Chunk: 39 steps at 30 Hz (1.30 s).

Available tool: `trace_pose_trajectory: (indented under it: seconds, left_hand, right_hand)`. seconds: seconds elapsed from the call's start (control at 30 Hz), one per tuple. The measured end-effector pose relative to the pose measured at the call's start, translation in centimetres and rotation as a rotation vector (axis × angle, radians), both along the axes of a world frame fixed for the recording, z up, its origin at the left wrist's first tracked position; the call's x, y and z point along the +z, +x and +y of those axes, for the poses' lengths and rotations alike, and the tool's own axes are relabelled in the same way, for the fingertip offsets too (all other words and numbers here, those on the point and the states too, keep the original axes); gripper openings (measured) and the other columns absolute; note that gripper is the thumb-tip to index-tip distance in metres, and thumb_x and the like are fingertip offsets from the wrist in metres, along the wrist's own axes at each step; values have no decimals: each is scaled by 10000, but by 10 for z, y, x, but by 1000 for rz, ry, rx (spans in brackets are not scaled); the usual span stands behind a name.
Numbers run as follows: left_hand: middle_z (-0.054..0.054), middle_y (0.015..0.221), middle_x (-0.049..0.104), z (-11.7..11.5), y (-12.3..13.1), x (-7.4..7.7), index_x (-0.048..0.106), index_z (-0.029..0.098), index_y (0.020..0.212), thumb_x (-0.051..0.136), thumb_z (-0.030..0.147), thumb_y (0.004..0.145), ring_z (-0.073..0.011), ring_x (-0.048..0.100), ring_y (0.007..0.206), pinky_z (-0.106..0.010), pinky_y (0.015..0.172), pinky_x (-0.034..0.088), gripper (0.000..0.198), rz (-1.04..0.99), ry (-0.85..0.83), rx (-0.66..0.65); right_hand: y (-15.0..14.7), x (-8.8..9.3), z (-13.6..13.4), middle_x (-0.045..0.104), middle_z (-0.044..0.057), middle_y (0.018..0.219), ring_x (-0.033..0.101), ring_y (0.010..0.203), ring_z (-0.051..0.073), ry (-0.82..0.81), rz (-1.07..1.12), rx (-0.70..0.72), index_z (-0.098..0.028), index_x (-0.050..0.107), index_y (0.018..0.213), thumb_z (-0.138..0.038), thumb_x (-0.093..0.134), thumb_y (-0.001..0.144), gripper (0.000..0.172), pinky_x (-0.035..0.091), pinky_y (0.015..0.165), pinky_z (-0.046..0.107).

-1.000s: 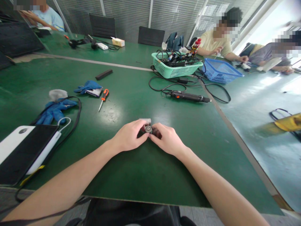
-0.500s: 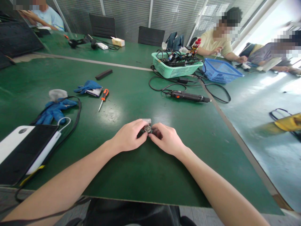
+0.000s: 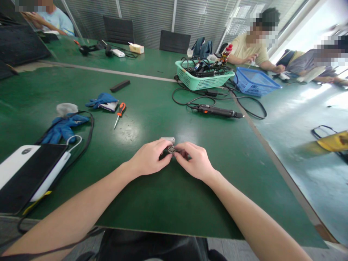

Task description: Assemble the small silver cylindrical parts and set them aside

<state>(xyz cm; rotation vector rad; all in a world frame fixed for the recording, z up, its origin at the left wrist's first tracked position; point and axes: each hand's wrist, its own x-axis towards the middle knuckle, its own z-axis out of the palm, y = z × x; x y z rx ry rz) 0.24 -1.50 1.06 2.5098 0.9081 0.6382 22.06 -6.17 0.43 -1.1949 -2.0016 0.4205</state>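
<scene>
Between both sets of fingertips is a small round grey metal part with holes in its face (image 3: pixel 171 149), possibly a gear assembly. My left hand (image 3: pixel 152 156) pinches its left side with thumb and forefinger. From the right, my right hand (image 3: pixel 195 160) closes thumb and fingers at its edge, and the fingers partly cover it. Just behind lies a silver metal cylinder (image 3: pixel 170 139), half hidden by my left fingers. Farther back on the left, an orange-handled screwdriver (image 3: pixel 120 115) rests on the green table (image 3: pixel 168 203).
A black electric screwdriver (image 3: pixel 219 111) with its cable lies back right, before a green basket (image 3: pixel 205 80) of tools and a blue basket (image 3: pixel 257 82). Blue gloves (image 3: pixel 61 128) and a white-and-black device (image 3: pixel 29 174) are at left. Other people sit at the far side.
Both hands stay in nearly the same place. The fingers of my right hand have shifted slightly against the round metal part, which has turned a little.
</scene>
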Motion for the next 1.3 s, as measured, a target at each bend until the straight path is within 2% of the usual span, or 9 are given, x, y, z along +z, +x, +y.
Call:
trace_pose_trajectory:
  seconds: [0.1,0.23,0.33,0.43,0.77,1.3]
  left_hand:
    - [-124,1272,680,1,0,-3,581,183,1294,570,329,976,-266,682,1131,-421,950,578,350,-6,12,-16]
    - [-132,1381,632,3,-1,-8,586,194,1318,573,365,996,-280,623,1273,-445,1035,551,365,1,15,-33]
    - [-126,1350,646,4,-1,-8,595,197,1287,607,368,983,-282,636,1245,-452,1027,553,349,5,7,-44]
    - [-115,1281,667,3,0,-6,599,197,1265,617,379,980,-277,670,1163,-439,977,569,338,24,2,-48]
    - [-92,1139,675,2,2,-5,626,180,1146,589,441,1002,-247,681,1054,-367,860,575,300,45,8,-70]
    - [-82,1112,686,3,2,-6,634,187,1140,610,419,998,-243,682,1043,-359,872,568,273,10,9,-94]
  right_hand:
    - [-2,1,0,710,22,884,627,687,134,-32,61,17,-224,686,1052,-246,605,933,146,538,671,266]
    - [-3,2,2,701,-8,773,633,645,131,-186,170,-41,-221,701,1002,-251,612,910,132,523,639,255]
    - [-1,1,5,652,-28,649,600,553,125,-306,249,-102,-208,701,958,-320,598,934,154,477,555,247]
    - [0,1,6,629,-35,604,577,513,119,-356,284,-110,-202,699,921,-358,586,949,195,453,523,241]
    - [-9,9,-2,709,-20,692,615,568,124,-271,171,-149,-223,714,852,-317,691,858,97,502,569,242]
    - [-8,11,-5,680,-26,621,587,512,115,-189,90,-188,-219,704,781,-297,667,864,120,480,541,232]
